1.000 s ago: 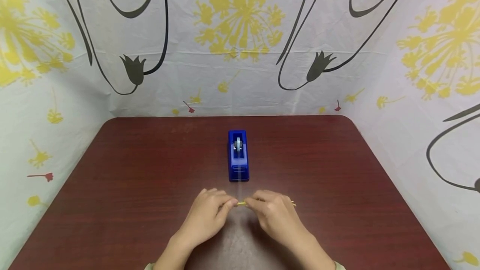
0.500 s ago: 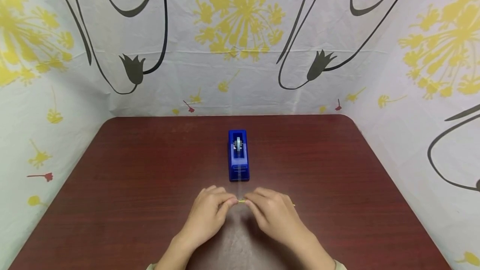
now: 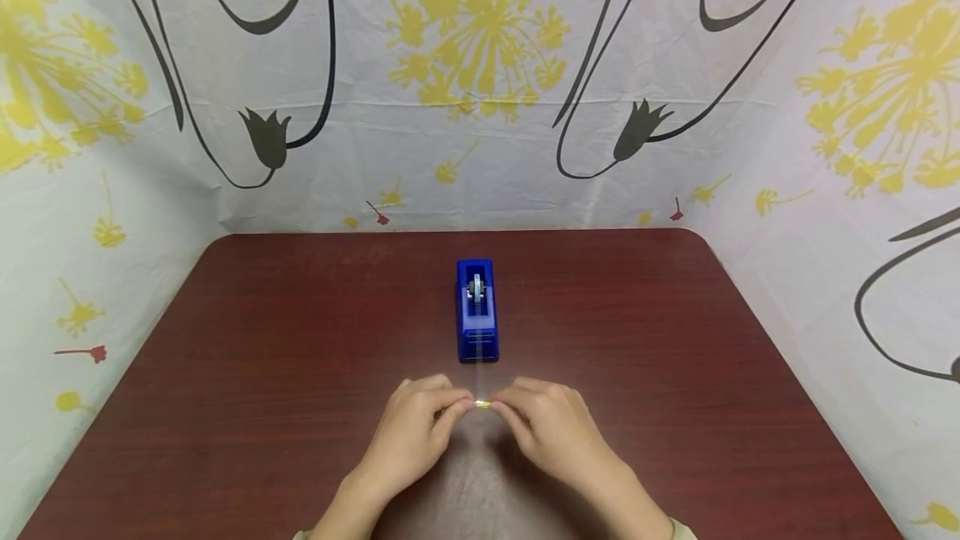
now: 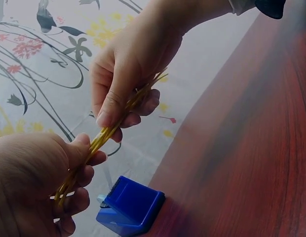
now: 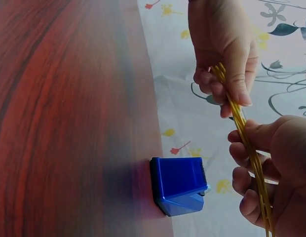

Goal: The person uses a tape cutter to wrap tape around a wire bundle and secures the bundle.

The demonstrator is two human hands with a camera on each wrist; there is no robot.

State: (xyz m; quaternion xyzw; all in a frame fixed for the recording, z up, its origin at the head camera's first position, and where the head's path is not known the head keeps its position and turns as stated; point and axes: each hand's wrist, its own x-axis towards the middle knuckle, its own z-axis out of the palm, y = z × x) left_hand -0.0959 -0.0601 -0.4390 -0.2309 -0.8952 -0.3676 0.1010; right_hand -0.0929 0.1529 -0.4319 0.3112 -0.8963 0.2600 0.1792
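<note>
A bundle of thin yellow strands (image 3: 483, 404) (image 4: 97, 141) (image 5: 248, 143) is stretched between the two hands above the table. My left hand (image 3: 411, 430) (image 4: 37, 173) (image 5: 224, 49) pinches one part of it between thumb and fingers. Close beside it, my right hand (image 3: 557, 432) (image 4: 138, 59) (image 5: 286, 163) pinches the other part, with strands running on past its fingers in the right wrist view. A short length shows between the fingertips. In the head view the hands hide most of the bundle.
A blue tape dispenser (image 3: 477, 345) (image 4: 135, 202) (image 5: 178, 178) stands on the dark red table (image 3: 337, 315) just beyond the hands, in line with the gap between them. Flower-patterned sheeting (image 3: 360, 148) surrounds the table at the back and sides.
The right hand's fingers have shifted slightly on the bundle, and the end that stuck out to its right no longer shows in the head view. The left hand has hardly moved.
</note>
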